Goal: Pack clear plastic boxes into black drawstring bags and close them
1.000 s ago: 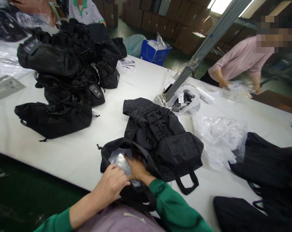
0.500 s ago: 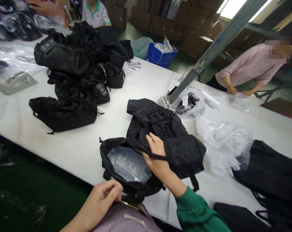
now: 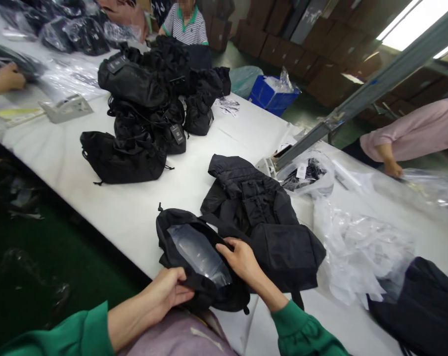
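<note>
A black drawstring bag (image 3: 172, 232) lies open at the near edge of the white table (image 3: 135, 212), with a clear plastic packet (image 3: 200, 254) showing in its mouth. My left hand (image 3: 168, 289) pinches the bag's near rim. My right hand (image 3: 241, 259) grips the far rim, fingers curled over the black fabric. Just beyond the bag lies a folded black jacket (image 3: 253, 207) with another black bag (image 3: 287, 254) on its near end.
A heap of filled black bags (image 3: 150, 99) stands at the far left, one lying apart (image 3: 122, 158). Crumpled clear plastic (image 3: 357, 247) and a packet of tags (image 3: 307, 173) lie right. A slanted metal post (image 3: 357, 99) rises there. Other people work across the table and at left.
My left hand came up from my lap and took the bag's near rim. My right hand dropped the strap and moved to the far rim. The view shifted left.
</note>
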Action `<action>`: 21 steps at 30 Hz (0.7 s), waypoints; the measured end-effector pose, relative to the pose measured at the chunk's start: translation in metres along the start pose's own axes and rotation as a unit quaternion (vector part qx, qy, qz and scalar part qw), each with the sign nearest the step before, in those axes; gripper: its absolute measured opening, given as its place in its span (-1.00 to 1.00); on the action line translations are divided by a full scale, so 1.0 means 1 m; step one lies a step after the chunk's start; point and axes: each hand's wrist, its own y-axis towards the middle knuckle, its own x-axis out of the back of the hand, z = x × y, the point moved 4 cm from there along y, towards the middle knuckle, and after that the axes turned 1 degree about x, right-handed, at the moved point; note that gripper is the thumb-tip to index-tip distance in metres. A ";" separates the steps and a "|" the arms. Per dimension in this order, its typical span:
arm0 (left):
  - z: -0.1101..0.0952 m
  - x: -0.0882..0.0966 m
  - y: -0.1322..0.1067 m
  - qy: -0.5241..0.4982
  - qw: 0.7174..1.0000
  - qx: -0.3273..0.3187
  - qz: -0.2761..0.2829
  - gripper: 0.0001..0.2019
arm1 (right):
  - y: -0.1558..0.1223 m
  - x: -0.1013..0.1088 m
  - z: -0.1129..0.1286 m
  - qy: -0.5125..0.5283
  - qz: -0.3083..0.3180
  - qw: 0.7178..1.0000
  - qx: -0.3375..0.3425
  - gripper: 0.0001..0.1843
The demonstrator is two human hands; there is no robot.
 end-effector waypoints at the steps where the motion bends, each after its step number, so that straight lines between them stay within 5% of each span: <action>1: 0.003 0.001 0.000 -0.014 1.000 -0.019 0.010 -0.75 | -0.002 0.002 -0.004 0.010 0.003 1.000 -0.018 -0.73; 5: 0.014 0.010 -0.002 -0.043 0.997 -0.057 0.041 -0.74 | -0.009 0.010 -0.014 -0.029 0.018 0.999 -0.005 -0.75; 9: 0.014 0.016 -0.003 -0.014 0.994 -0.090 0.067 -0.77 | -0.009 0.008 -0.025 0.050 0.055 0.997 -0.033 -0.72; 12: 0.012 0.020 0.000 0.064 0.992 -0.083 0.067 -0.82 | 0.000 0.008 -0.021 0.089 0.011 0.996 0.006 -0.70; 16: 0.008 0.021 0.006 0.142 0.983 -0.107 0.049 -0.56 | 0.016 0.005 -0.006 0.082 -0.049 0.994 0.050 -0.64; 21: 0.000 0.009 0.014 0.235 0.941 -0.221 0.100 -0.36 | 0.013 -0.005 0.011 0.073 -0.074 0.990 0.100 -0.73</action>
